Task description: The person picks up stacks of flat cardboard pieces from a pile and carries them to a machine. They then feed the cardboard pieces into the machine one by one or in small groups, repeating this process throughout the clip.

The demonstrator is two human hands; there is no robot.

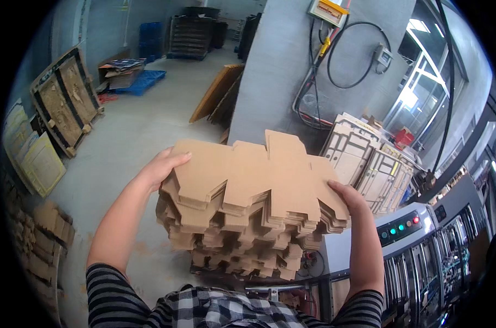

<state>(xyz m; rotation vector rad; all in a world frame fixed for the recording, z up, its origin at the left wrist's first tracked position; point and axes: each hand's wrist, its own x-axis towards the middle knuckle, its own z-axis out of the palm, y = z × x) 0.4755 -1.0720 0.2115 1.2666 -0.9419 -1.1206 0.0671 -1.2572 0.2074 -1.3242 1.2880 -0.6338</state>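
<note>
A bundle of flat die-cut brown cardboard blanks (253, 175) lies across the middle, its notched edges facing me. My left hand (161, 168) grips its left end, thumb on the top sheet and fingers curled down the side. At the opposite end, my right hand (349, 195) holds the edge the same way, with its lower fingers hidden. Beneath the bundle stands a tall pile of similar cardboard blanks (259, 262), stacked in uneven layers. Whether the bundle rests on that pile or is lifted just above it, I cannot tell.
On the right runs a grey machine with a lit button panel (401, 228). Cutting boards (349, 145) lean by the grey wall, below a looped black cable (330, 60). More cardboard stacks (45, 235) stand at left, near a leaning wooden board (67, 101). Farther back lies a blue pallet (144, 82).
</note>
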